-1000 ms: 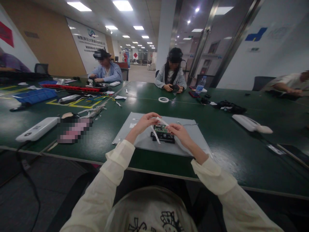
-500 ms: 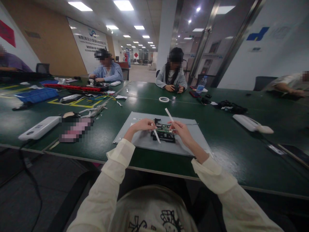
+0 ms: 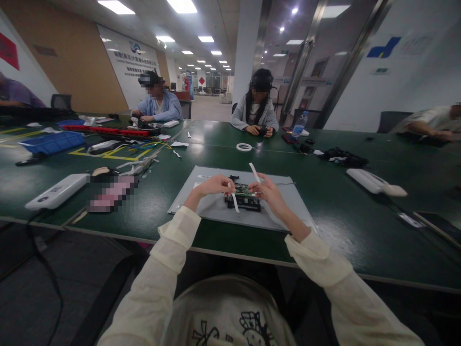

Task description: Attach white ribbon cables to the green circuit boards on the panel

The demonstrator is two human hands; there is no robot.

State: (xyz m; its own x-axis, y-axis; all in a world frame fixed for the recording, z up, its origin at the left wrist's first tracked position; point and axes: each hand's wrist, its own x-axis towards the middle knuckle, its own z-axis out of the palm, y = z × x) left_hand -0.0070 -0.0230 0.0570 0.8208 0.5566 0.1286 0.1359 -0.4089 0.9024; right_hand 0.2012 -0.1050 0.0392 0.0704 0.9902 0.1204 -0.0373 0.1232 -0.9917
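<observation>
A green circuit board (image 3: 242, 191) with black plastic parts (image 3: 245, 203) lies on a grey panel (image 3: 201, 209) in front of me. My left hand (image 3: 216, 185) is closed at the board's left side, pinching a white strip (image 3: 235, 204) that hangs down over the black parts. On the right, my right hand (image 3: 267, 188) holds a second white strip (image 3: 254, 172), which points up and to the left from its fingers. That hand's fingertips are over the board's right edge; whether they touch it is unclear.
A roll of white tape (image 3: 244, 147) lies beyond the panel. Left are a pink object (image 3: 112, 194), a white power strip (image 3: 59, 191) and a blue tray (image 3: 52, 143). A white device (image 3: 374, 182) lies right. Other people sit around the table.
My right hand's strip has shifted slightly and its fingers have spread a little over the board. The strip in my left hand hangs more steeply. The view has moved slightly.
</observation>
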